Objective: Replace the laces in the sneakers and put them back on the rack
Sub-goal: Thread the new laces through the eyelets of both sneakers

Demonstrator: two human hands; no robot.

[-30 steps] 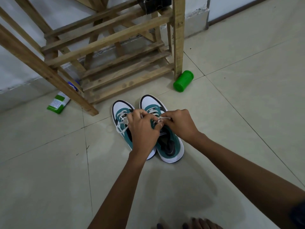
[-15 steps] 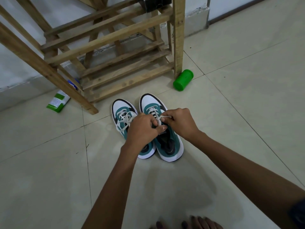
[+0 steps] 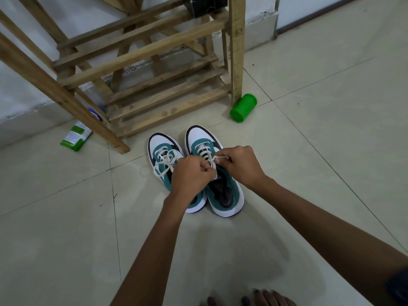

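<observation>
Head view: looks down at a pale tiled floor (image 3: 309, 151) with two bare arms reaching out.
Hidden parts: the left hand (image 3: 191, 175) covers the back half of the left sneaker (image 3: 164, 160). Both hands cover part of the lace (image 3: 212, 166) on the right sneaker (image 3: 217, 188), so the knot is hard to make out.
Cut off: the top of the wooden rack (image 3: 141, 69) runs out of the picture. A dark box (image 3: 205, 5) on the rack is cut off at the top edge. Bare toes (image 3: 262, 299) poke in at the bottom edge.
Half hidden: a green and white packet (image 3: 76, 138) lies on the floor, partly behind a rack leg.
Left hand: fingers are curled tight and pinch one end of the white lace over the right sneaker.
Right hand (image 3: 239, 166): fingers are curled too, and they pinch the other part of the same lace.
Sneakers: both stand side by side on the floor, just in front of the rack, toes pointing at it. They are green and white.
Left sneaker lace: white, with loose loops lying on top of the shoe.
Green pot (image 3: 242, 108): lies on its side on the floor, touching the rack's right post.
Floor: big pale tiles with thin dark lines between them.
Room: a white wall (image 3: 19, 93) stands behind the rack, and the rack's low slats are bare wood.
</observation>
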